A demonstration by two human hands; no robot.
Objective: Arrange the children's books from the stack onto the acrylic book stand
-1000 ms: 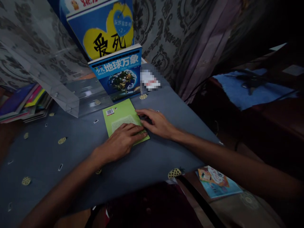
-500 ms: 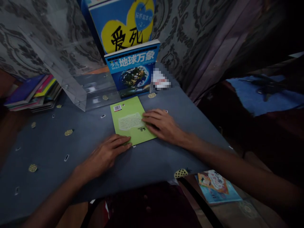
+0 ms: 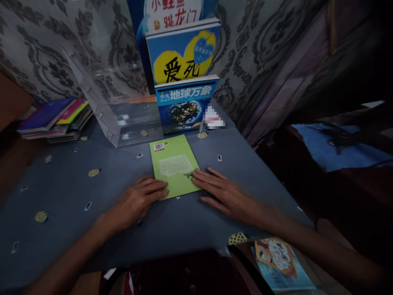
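Note:
A thin light-green book (image 3: 172, 157) lies on the table, its back cover with barcode and text facing up. The fingertips of my left hand (image 3: 138, 200) rest on its lower left corner, stretched out and close together. On the lower right edge lie the fingers of my right hand (image 3: 225, 192), flat and slightly spread, with the thumb apart on the tablecloth. Neither hand grips the book. Just behind it stands a blue book with a globe on its cover (image 3: 184, 112), upright in the clear rack.
A clear plastic stepped rack (image 3: 104, 119) also holds a blue-and-yellow book (image 3: 184, 53) and a higher picture book (image 3: 172, 16). Stacked books (image 3: 55, 119) lie at the left. A patterned blue-grey cloth (image 3: 116, 241) covers the table. Below its right edge lies another book (image 3: 281, 262).
My right hand has slid down along the green book's right edge, with its fingers flatter. My left hand stays at the lower left corner. The camera view has tilted up slightly.

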